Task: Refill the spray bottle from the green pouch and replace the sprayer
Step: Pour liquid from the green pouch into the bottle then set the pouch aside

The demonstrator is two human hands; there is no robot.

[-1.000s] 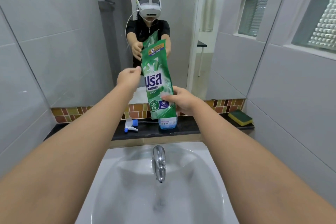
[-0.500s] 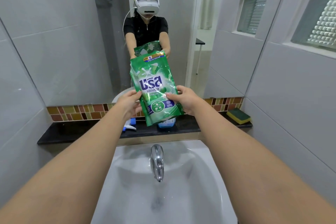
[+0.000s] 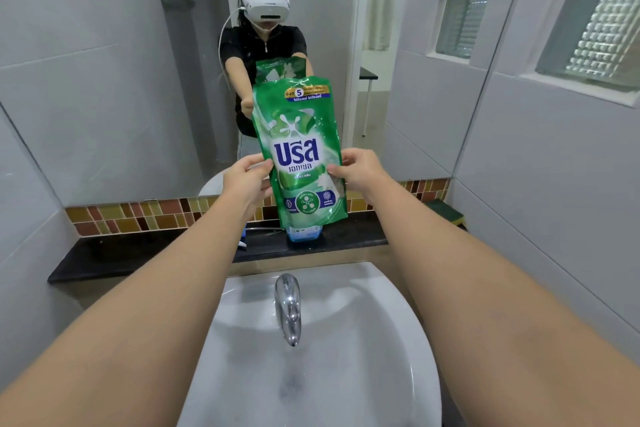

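Observation:
I hold the green pouch (image 3: 298, 149) upright in front of the mirror, above the black ledge. My left hand (image 3: 247, 180) pinches its left edge and my right hand (image 3: 360, 172) pinches its right edge, at mid height. Only the base of the clear spray bottle (image 3: 304, 234) with blue liquid shows under the pouch, standing on the ledge. Most of the white and blue sprayer (image 3: 243, 239) lies hidden behind my left forearm on the ledge.
A black ledge (image 3: 138, 253) runs under the mirror, with a green and yellow sponge (image 3: 446, 211) at its right end. Below it are the white sink (image 3: 346, 374) and a chrome tap (image 3: 289, 308). The mirror shows a person wearing a headset.
My left hand came down from near the pouch's top to grip its left edge. The pouch turned from tilted to upright, now facing me and held in both hands.

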